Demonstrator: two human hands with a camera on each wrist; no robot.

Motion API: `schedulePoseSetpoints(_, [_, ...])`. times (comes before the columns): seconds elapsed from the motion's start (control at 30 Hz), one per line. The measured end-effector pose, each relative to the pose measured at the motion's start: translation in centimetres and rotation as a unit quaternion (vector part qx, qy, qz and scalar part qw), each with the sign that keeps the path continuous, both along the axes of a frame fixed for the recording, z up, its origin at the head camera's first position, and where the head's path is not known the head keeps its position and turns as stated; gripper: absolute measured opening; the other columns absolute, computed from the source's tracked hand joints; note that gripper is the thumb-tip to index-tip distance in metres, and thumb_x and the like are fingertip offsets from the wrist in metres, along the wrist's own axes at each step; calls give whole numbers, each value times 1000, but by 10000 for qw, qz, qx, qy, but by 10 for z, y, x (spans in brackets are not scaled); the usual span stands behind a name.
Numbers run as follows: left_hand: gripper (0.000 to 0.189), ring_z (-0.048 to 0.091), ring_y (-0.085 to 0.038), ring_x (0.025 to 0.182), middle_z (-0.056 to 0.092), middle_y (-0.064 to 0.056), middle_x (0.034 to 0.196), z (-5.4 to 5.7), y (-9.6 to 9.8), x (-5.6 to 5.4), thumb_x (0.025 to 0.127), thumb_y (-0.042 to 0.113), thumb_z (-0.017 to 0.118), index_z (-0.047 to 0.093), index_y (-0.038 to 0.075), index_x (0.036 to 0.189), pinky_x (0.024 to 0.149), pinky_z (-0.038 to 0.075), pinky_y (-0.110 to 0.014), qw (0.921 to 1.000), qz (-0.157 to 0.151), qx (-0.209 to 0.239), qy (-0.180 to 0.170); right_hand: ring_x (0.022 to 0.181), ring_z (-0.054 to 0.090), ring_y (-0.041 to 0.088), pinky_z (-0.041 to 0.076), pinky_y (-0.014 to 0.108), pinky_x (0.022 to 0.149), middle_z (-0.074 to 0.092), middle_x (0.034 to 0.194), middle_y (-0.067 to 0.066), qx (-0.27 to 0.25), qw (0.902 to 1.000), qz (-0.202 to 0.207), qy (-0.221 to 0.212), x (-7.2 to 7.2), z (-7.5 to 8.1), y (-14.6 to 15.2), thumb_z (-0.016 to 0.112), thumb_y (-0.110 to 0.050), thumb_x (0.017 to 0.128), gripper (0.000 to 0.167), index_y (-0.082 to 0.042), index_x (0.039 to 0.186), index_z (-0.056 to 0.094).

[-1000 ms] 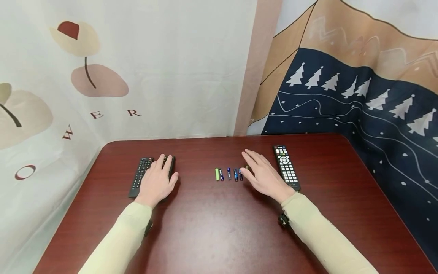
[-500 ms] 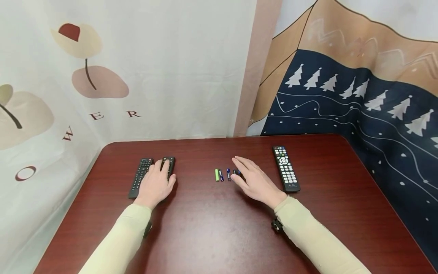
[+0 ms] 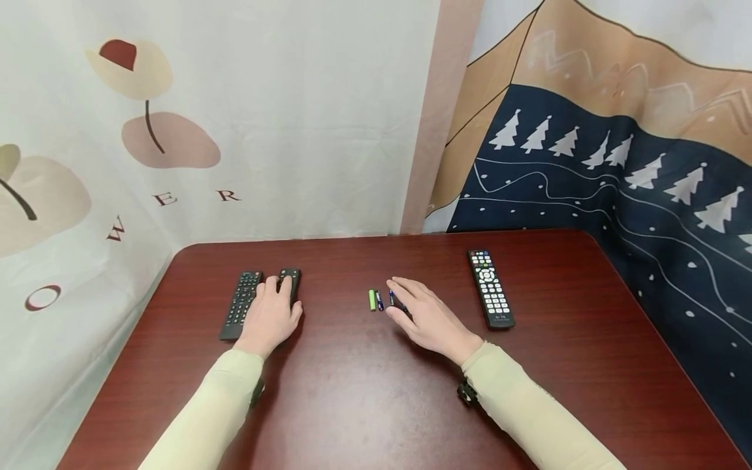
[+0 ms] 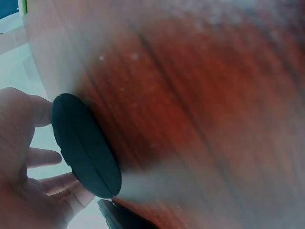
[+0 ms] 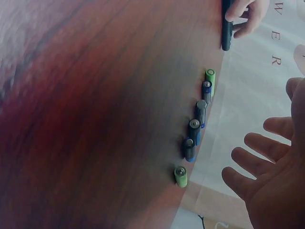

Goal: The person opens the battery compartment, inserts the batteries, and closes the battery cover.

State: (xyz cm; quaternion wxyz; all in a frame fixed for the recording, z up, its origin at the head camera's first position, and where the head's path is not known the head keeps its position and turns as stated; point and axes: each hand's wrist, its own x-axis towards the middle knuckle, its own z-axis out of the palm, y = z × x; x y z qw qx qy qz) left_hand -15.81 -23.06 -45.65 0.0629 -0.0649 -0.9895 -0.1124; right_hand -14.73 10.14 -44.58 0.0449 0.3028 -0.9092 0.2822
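A remote [image 4: 86, 148] is touched by the left hand [image 3: 267, 320], its grip unclear; near the spread right hand [image 3: 431, 323], batteries [image 5: 194, 128] are lined up.

Under your left hand [image 3: 267, 320], a black plastic remote [image 4: 86, 145] is looking matt and smooth. Beside your right hand [image 3: 431, 320], smooth-wrapped batteries [image 5: 181, 177] are showing metal ends. Beneath both, the wood-grained table [image 3: 364, 405] is shining glossily.
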Motion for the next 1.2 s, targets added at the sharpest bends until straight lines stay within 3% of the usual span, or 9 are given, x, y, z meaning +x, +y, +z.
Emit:
schedulePoseSetpoints(0.23, [52,47,-55,109,44,-39,127,1,3,-2,95,13,62,46,-10,138,92,49,-65,10000,87,1,46,143,47,34,37,58,117,49,154,19,-29,10000,59,11,3,0,-5,57,-30,107,53,-2,151,49])
schedulePoseSetpoints(0.47, [45,45,-59,106,42,-40,120,0,2,-3,94,12,61,45,-9,131,92,47,-66,9994,251,193,-116,143,47,33,39,53,118,49,153,20,-98,9999,89,43,3,-2,-9,57,-28,107,52,-1,151,50])
schedulePoseSetpoints(0.97, [65,47,-59,110,46,-43,115,-2,1,-3,90,15,57,33,-15,142,98,44,-67,9963,391,721,-262,144,46,31,42,47,116,47,155,18,-197,9997,85,-98,4,0,-15,56,-29,107,53,-2,152,49])
schedulePoseSetpoints(1.2, [71,46,-57,112,49,-43,122,3,7,-5,91,18,55,30,-16,148,102,44,-65,9934,367,1050,-274,144,46,29,43,49,115,48,155,17,-285,9995,-11,-129,3,0,-13,57,-29,107,52,-4,151,50])
